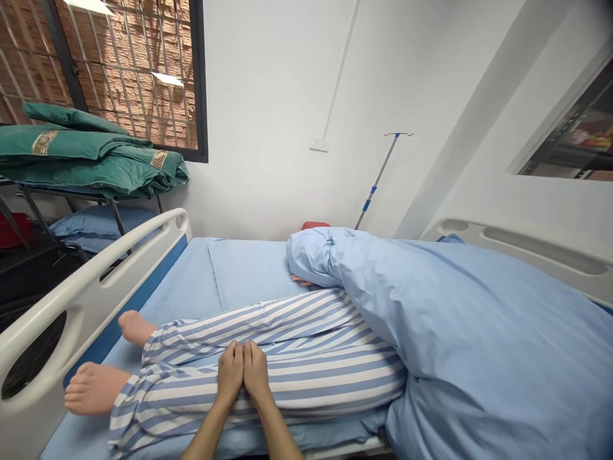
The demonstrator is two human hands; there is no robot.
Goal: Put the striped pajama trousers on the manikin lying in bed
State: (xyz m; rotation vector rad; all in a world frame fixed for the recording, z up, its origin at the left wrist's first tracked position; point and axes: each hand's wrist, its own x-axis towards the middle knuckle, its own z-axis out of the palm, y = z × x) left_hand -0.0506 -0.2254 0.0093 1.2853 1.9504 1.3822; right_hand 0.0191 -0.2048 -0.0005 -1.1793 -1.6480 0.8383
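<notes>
My left hand (230, 370) and my right hand (255, 369) lie side by side on the near leg of a figure in blue-and-white striped trousers (325, 377). Both hands are closed, the fingers curled down with their tips hidden, so whether they pinch the cloth is unclear. The two legs stretch out to the left, ending in a near bare foot (96, 388) and a far bare foot (136, 327). A light blue quilt (469, 319) covers the upper body. From under its edge peeks part of the figure's hand (301, 280).
The bed's blue sheet (249, 265) lies under the figure. A white footboard (76, 294) bounds the left, a headboard (527, 246) the right. Behind stand a drip pole (380, 176) and a red object (315, 225). Folded green quilts (90, 156) are piled on a rack.
</notes>
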